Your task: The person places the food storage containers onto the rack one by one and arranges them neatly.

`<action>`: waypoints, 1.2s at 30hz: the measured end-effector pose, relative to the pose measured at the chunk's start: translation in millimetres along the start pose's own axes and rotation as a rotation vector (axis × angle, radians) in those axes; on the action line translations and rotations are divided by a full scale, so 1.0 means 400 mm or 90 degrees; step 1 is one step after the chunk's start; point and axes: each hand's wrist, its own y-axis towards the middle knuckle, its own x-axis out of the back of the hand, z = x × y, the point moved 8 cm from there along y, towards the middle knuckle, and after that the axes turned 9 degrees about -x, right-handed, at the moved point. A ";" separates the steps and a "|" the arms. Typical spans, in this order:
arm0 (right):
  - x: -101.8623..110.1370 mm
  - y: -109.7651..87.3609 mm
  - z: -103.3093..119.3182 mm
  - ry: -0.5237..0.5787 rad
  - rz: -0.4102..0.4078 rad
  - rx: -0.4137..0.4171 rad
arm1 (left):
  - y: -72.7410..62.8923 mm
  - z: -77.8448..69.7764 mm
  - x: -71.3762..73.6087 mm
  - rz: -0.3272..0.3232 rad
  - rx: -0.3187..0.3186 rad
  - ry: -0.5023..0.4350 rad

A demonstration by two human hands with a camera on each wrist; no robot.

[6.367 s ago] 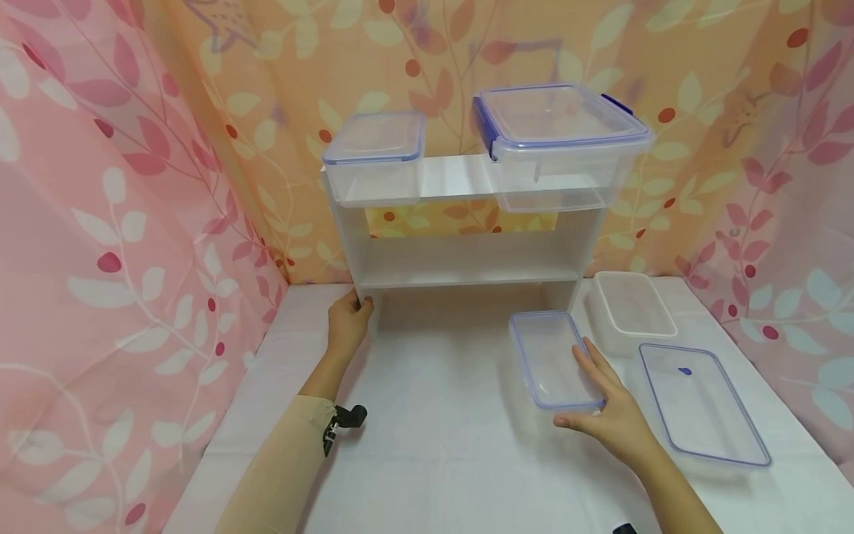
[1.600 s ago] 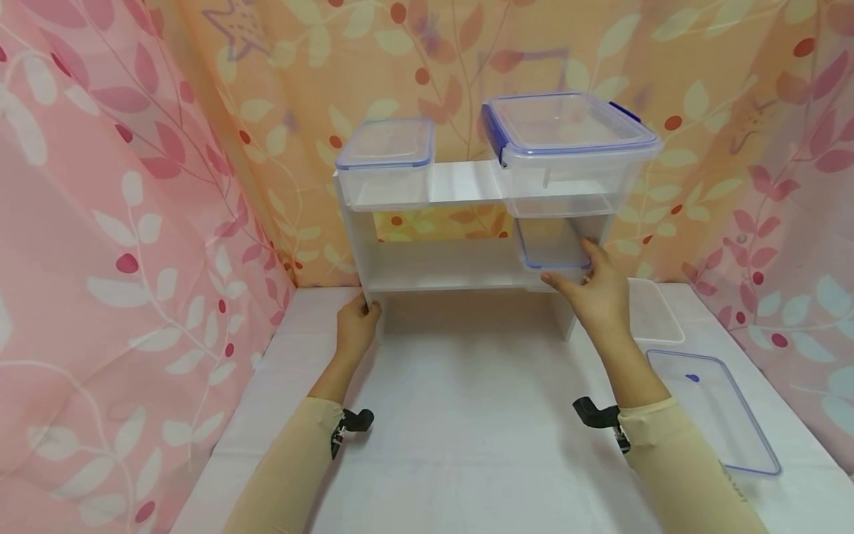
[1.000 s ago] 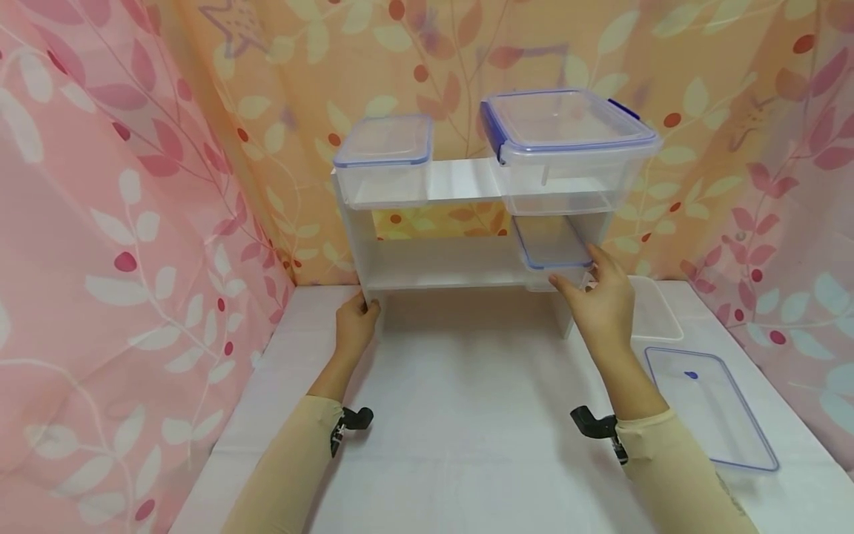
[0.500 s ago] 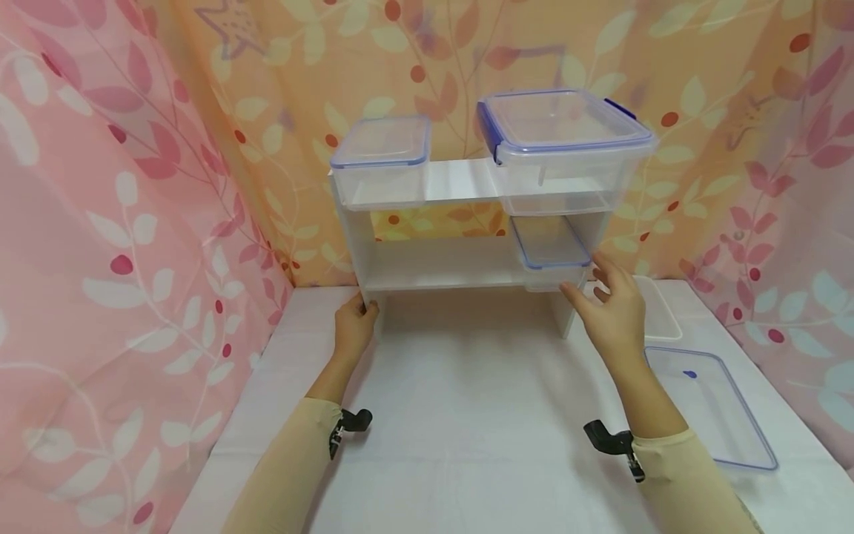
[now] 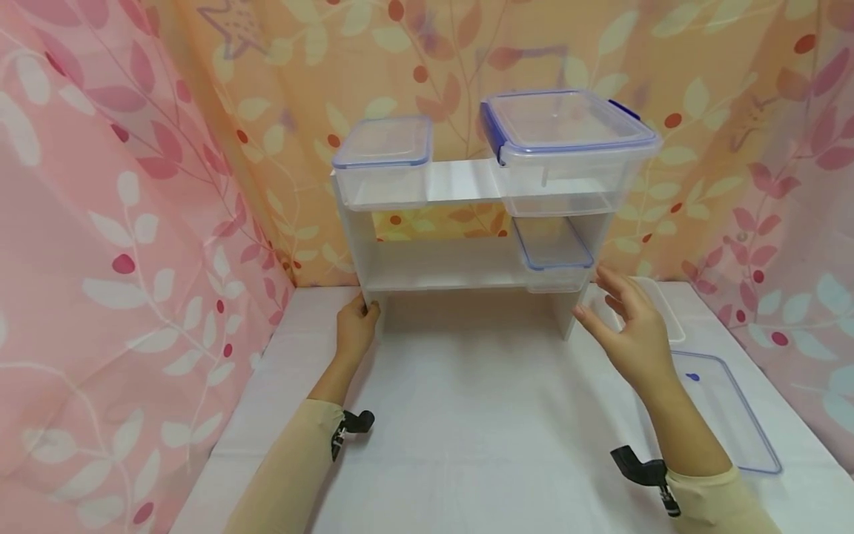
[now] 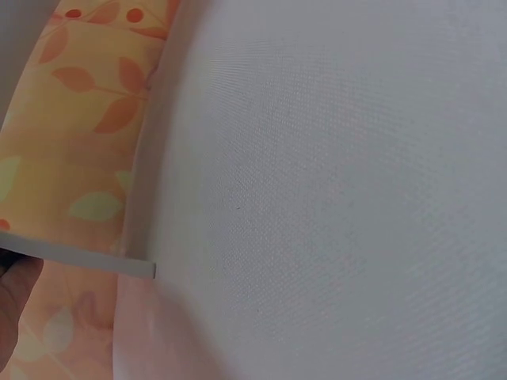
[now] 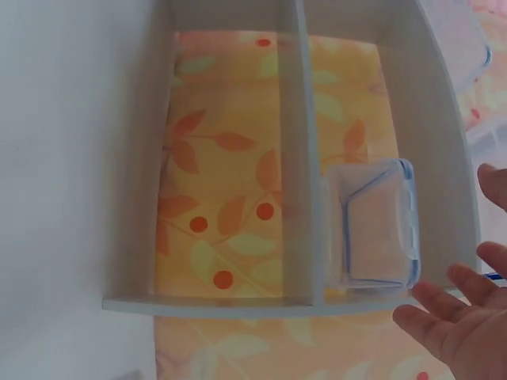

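A white two-level shelf stands at the back of the table. My left hand pinches the lower end of its left side panel; in the left wrist view, fingers show at the panel edge. A clear food container with a blue-edged lid sits at the right end of the middle shelf. My right hand, fingers spread and slightly bent, hovers right of the shelf, apart from that container. On top of the shelf are a smaller lidded container at left and a large one with blue clips at right.
Behind my right hand a white-rimmed container lies on the white tablecloth, partly hidden. A flat blue-edged container is nearer, partly covered by my right forearm. Patterned curtains enclose the table.
My right hand carried the lidded container from the table to the middle shelf, let go, and has drawn back to the right and nearer. The left hand keeps its hold on the panel.
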 end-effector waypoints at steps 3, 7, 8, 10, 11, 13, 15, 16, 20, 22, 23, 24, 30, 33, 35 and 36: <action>0.022 -0.022 0.009 -0.019 0.014 0.035 | -0.003 -0.001 -0.005 0.006 0.003 0.003; 0.059 -0.058 0.018 -0.060 0.031 0.067 | -0.006 0.000 -0.010 0.013 0.008 0.011; 0.069 -0.067 0.018 -0.067 0.034 0.069 | -0.007 0.000 -0.012 0.014 0.006 0.011; 0.088 -0.082 0.018 -0.080 0.040 0.071 | -0.005 0.000 -0.013 0.015 0.005 0.014; 0.098 -0.090 0.017 -0.087 0.041 0.071 | -0.005 0.000 -0.014 0.015 0.003 0.014; 0.118 -0.104 0.017 -0.104 0.039 0.079 | -0.004 0.001 -0.017 0.014 0.002 0.015; 0.139 -0.119 0.014 -0.116 0.038 0.089 | -0.003 0.002 -0.018 0.016 0.001 0.015; 0.149 -0.126 0.012 -0.121 0.039 0.093 | -0.003 0.002 -0.019 0.016 0.001 0.014; 0.184 -0.156 -0.010 -0.122 0.037 0.116 | -0.001 0.006 -0.018 0.010 0.000 0.010; 0.198 -0.170 -0.026 -0.125 0.045 0.115 | -0.001 0.008 -0.016 0.003 0.003 0.006; 0.205 -0.178 -0.034 -0.126 0.048 0.114 | -0.001 0.011 -0.014 0.000 0.005 0.008; 0.213 -0.186 -0.042 -0.129 0.050 0.112 | -0.001 0.013 -0.014 -0.001 0.008 0.007; 0.259 -0.229 -0.096 -0.131 0.066 0.056 | 0.001 0.025 -0.005 0.006 0.014 0.008; 0.279 -0.248 -0.131 -0.143 0.073 0.014 | 0.006 0.030 0.003 0.019 0.020 0.006; 0.290 -0.260 -0.153 -0.153 0.074 -0.005 | 0.009 0.033 0.008 0.031 0.025 0.005; 0.295 -0.267 -0.164 -0.156 0.076 -0.015 | 0.010 0.033 0.009 0.039 0.027 -0.001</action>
